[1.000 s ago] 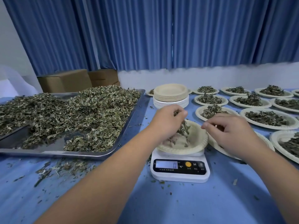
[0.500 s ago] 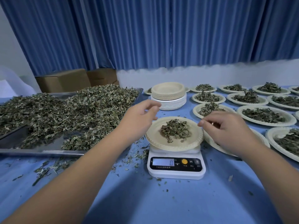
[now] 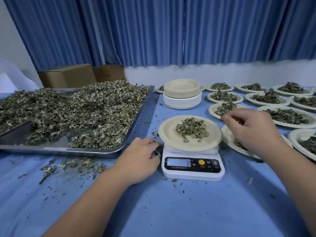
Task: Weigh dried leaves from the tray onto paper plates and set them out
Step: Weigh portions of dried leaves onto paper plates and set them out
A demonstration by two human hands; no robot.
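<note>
Your left hand [image 3: 140, 158] lies on the blue cloth-covered bench [image 3: 171, 211]. Its fingers are curled against the left side of the white plastic scale [image 3: 193, 170], among loose leaf crumbs. Whether they grip any cannot be told.

Your right hand [image 3: 251, 132] hovers with thumb and forefinger drawn together and the other fingers curled. Whether they pinch a leaf cannot be told.

The round, rimmed, off-white paper plate [image 3: 167, 134] sits level on the scale, between your hands. Its right rim is just below your right fingertips. A small, ragged heap of dried leaves [image 3: 191, 130] lies on it, a little toward your right hand. The scale's display [image 3: 178, 163] shows a 3.

The shiny metal tray [image 3: 59, 148] lies with its long axis running away to the left of your left hand, its rounded near corner just beyond your knuckles. Its leaf pile [image 3: 85, 108] is coarse and grey-green.

Spilled leaves [image 3: 71, 165] litter the bench left of your left forearm.

Beyond the scale stands a stack of plates [image 3: 182, 93]. Filled plates [image 3: 287, 115] crowd the bench past your right hand, one partly beneath it. Open cloth lies between your forearms.
</note>
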